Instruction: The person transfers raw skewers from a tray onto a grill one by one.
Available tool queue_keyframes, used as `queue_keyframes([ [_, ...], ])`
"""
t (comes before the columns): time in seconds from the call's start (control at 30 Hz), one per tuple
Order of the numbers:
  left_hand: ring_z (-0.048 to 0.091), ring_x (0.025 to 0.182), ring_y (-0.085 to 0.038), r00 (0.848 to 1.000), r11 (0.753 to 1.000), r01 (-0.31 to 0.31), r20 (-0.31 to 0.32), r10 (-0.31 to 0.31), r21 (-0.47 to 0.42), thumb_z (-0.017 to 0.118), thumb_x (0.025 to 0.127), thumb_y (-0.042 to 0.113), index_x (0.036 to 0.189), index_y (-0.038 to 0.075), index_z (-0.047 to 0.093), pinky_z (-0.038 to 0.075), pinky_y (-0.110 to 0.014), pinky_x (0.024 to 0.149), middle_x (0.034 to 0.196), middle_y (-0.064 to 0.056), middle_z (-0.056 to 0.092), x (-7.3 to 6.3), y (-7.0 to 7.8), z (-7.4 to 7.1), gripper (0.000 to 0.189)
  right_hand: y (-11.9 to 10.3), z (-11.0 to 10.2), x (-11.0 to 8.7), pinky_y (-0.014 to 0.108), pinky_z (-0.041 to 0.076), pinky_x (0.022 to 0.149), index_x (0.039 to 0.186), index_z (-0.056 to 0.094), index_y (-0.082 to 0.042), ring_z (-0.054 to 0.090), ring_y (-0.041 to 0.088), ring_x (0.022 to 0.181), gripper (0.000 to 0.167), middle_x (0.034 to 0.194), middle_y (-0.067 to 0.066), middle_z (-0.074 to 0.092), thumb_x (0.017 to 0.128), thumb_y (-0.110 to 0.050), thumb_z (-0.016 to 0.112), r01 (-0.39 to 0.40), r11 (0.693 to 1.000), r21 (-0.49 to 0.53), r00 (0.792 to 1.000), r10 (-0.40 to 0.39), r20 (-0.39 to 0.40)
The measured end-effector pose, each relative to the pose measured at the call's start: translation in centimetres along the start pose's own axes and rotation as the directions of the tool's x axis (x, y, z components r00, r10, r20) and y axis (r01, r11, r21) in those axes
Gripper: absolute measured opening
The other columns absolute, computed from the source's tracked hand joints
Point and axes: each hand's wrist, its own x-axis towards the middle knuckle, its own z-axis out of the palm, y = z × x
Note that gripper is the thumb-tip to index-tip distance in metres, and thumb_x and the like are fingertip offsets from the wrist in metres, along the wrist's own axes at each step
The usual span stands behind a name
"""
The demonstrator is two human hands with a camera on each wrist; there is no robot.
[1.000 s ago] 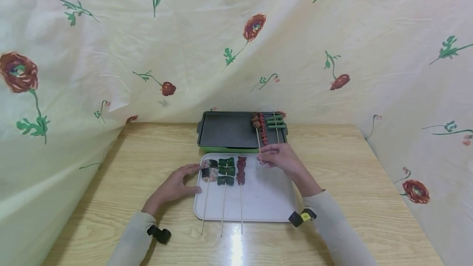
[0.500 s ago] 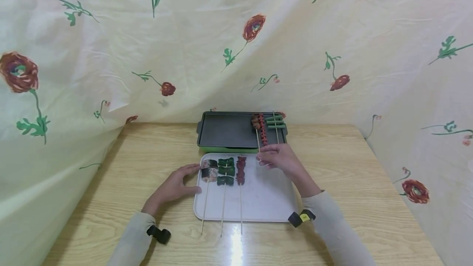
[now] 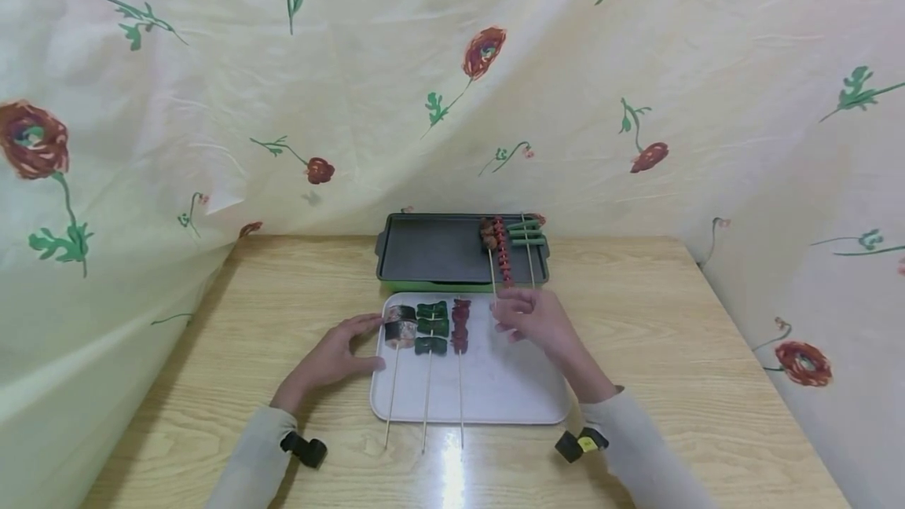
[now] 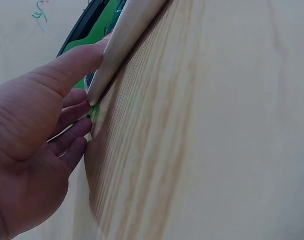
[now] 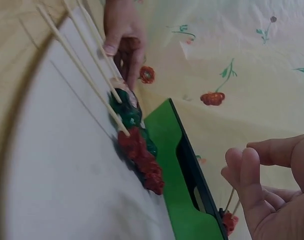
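Note:
My left hand (image 3: 339, 353) rests at the left rim of the white tray (image 3: 509, 407), fingers fairly straight; thumb and fingertips meet that rim in the left wrist view. Three skewers lie on the tray: fish-like slices (image 3: 401, 327), green pepper pieces (image 3: 433, 328) and dark red meat (image 3: 460, 326). My right hand (image 3: 540, 324) hovers over the tray's upper right, fingers loosely bent, fingertips right by the stick end of a browned meat skewer (image 3: 489, 234). In the right wrist view, nothing shows between the fingertips of the right hand (image 5: 272, 185).
Behind the tray stands a black griddle pan (image 3: 431, 250) with a green base (image 5: 167, 135). On its right side lie the browned meat skewer, a red beaded-looking skewer (image 3: 503, 246) and one of green stalks (image 3: 526, 232). A flowered cloth (image 3: 396, 100) hangs behind the wooden table (image 3: 297, 281).
My right hand has drawn back slightly toward me, off the browned meat skewer's stick, which lies on the pan's edge. The left hand has stayed at the tray.

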Motion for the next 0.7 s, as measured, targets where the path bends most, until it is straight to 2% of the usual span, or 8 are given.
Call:
queue_keyframes([
  [0.3, 0.033, 0.150, -0.035, 1.000, 1.000, 0.011, -0.004, -0.011, -0.002, 0.084, 0.085, 0.040, 0.152, 0.015, 0.051, 0.029, -0.054, 0.123, 0.160, -0.008, 0.042, -0.1, 0.2, 0.0, 0.079, 0.9, 0.5, -1.7, 0.034, 0.065, 0.067, 0.137, 0.057, 0.005, 0.075, 0.026, 0.086, 0.048, 0.129, 0.025, 0.067, 0.096, -0.014, 0.072, 0.045, 0.999, 0.026, 0.999, -0.046, 0.021],
  [0.7, 0.033, 0.150, -0.035, 1.000, 1.000, 0.019, -0.005, -0.019, -0.008, 0.084, 0.085, 0.040, 0.152, 0.014, 0.050, 0.029, -0.054, 0.123, 0.160, -0.009, 0.043, -0.2, 0.2, 0.2, 0.079, 1.4, 0.8, -2.9, 0.033, 0.065, 0.072, 0.138, 0.057, 0.007, 0.076, 0.024, 0.089, 0.045, 0.130, 0.025, 0.066, 0.097, -0.009, 0.068, 0.021, 0.999, 0.042, 1.000, -0.022, 0.021],
])
